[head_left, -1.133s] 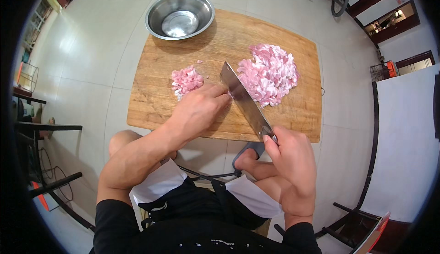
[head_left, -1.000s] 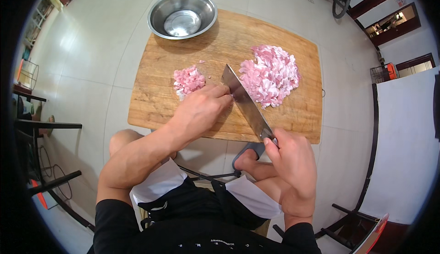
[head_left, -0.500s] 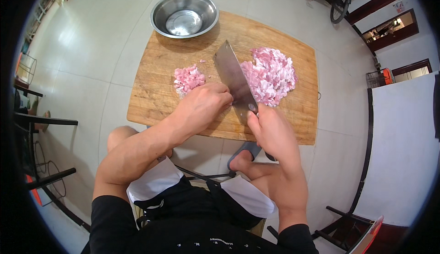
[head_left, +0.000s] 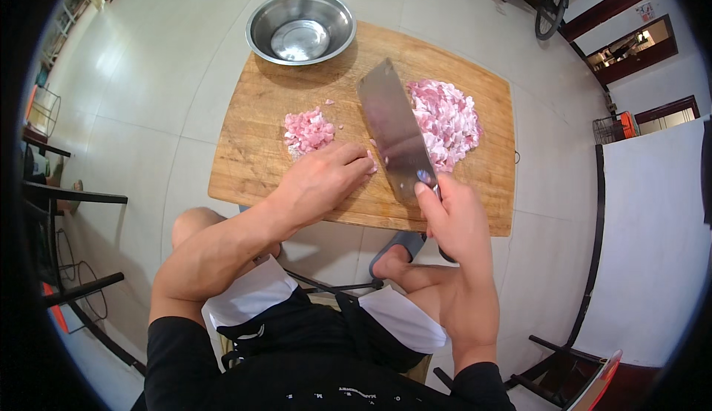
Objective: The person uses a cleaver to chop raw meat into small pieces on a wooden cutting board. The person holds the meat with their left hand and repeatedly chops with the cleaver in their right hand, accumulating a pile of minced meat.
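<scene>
In my right hand [head_left: 454,214] is the handle of a broad cleaver [head_left: 394,126], its blade tilted and pointing away from me over the wooden cutting board [head_left: 252,166]. My left hand [head_left: 326,181] rests on the board left of the blade, fingers curled down on a small strip of pink raw meat [head_left: 372,162]. A gap separates blade and fingertips. Beyond my left hand lies a small heap of diced meat [head_left: 308,131]. Right of the cleaver is a larger pile of sliced raw meat [head_left: 447,123], partly hidden by the blade.
A steel bowl [head_left: 300,29] with nothing in it stands at the board's far left corner. My knees and a grey slipper [head_left: 404,244] are below the near edge. Dark chair frames [head_left: 74,192] stand at left, a white panel [head_left: 649,240] at right, a bicycle [head_left: 552,3] at far right.
The cleaver and my right hand have shifted right, away from my left fingers, and the blade now leans more. My left hand has moved slightly left, exposing the meat strip at its fingertips.
</scene>
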Demonstrator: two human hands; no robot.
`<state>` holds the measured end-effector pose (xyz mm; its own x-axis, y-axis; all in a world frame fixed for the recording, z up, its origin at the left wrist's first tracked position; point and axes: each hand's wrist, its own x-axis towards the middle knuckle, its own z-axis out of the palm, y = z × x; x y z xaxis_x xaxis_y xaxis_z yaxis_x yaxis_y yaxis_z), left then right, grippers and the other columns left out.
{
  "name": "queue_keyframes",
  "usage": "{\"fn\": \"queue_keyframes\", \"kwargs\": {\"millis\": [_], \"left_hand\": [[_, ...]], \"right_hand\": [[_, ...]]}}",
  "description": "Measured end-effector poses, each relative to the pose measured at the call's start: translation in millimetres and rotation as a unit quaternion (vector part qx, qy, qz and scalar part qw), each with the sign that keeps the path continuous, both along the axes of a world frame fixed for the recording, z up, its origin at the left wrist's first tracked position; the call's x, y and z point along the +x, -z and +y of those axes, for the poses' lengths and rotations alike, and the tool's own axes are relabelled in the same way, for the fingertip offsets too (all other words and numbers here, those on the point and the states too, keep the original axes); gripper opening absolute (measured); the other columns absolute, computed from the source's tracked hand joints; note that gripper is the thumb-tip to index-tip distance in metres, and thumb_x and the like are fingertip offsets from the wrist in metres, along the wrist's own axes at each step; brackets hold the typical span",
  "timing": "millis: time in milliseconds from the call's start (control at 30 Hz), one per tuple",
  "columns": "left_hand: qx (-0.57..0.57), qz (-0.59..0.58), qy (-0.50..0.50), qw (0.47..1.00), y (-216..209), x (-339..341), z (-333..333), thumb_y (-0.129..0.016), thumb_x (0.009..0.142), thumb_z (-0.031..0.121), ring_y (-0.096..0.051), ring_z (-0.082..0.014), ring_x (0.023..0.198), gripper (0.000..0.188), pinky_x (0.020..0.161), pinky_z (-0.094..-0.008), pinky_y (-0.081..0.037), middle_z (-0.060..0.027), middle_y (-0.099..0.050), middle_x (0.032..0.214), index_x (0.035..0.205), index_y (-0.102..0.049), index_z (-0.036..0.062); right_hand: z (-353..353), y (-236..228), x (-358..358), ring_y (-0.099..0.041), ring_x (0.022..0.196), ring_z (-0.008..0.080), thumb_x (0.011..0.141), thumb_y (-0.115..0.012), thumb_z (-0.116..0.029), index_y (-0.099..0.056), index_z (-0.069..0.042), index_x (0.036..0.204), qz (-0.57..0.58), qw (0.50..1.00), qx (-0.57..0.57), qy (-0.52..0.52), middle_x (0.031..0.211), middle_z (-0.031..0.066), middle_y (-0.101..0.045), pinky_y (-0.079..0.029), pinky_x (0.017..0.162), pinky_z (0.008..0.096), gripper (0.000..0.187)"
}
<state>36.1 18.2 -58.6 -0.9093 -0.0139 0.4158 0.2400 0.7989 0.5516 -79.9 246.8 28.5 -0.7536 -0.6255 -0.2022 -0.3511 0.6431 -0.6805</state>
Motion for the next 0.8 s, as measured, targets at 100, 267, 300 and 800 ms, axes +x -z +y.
{"fn": "queue_keyframes", "kwargs": {"millis": [100,267,300,800], "left_hand": [[-0.026,-0.014,-0.005,1.0,2,-1,0,-0.076,0.1,0.011,-0.072,-0.0329,0.105,0.018,0.09,-0.043,-0.061,-0.0115,-0.072,0.116,0.116,-0.074,0.003],[-0.037,-0.025,-0.017,0.999,1,-3,3,-0.078,0.097,0.011,-0.071,-0.0328,0.104,0.019,0.09,-0.0433,-0.061,-0.0108,-0.071,0.115,0.113,-0.073,0.0024],[-0.032,-0.026,-0.016,0.999,1,-3,3,-0.078,0.097,0.011,-0.071,-0.0333,0.104,0.018,0.09,-0.0438,-0.06,-0.0111,-0.071,0.114,0.113,-0.073,0.0024],[0.029,-0.062,0.009,0.998,-8,-8,-1,-0.077,0.096,0.01,-0.072,-0.0373,0.107,0.013,0.091,-0.0477,-0.06,-0.0133,-0.073,0.111,0.106,-0.075,0.0011]], "right_hand": [[2,-22,15,-0.068,0.07,0.0488,0.106,-0.07,-0.026,-0.064,0.003,0.088,0.024,0.998,0.046,-0.023,0.074,0.0275,-0.067,-0.052,0.065,0.0558,0.035],[12,-29,28,-0.07,0.077,0.0534,0.106,-0.068,-0.025,-0.067,0.002,0.089,0.077,0.991,0.085,-0.063,0.08,0.03,-0.071,-0.054,0.071,0.0599,0.033],[14,-30,29,-0.07,0.078,0.0534,0.107,-0.068,-0.025,-0.067,0.002,0.089,0.083,0.991,0.086,-0.069,0.08,0.0299,-0.071,-0.055,0.071,0.0599,0.032],[-32,-3,14,-0.071,0.084,0.0556,0.109,-0.064,-0.026,-0.072,0.005,0.098,0.068,0.989,0.114,-0.063,0.085,0.0327,-0.073,-0.056,0.078,0.0636,0.034]]}}
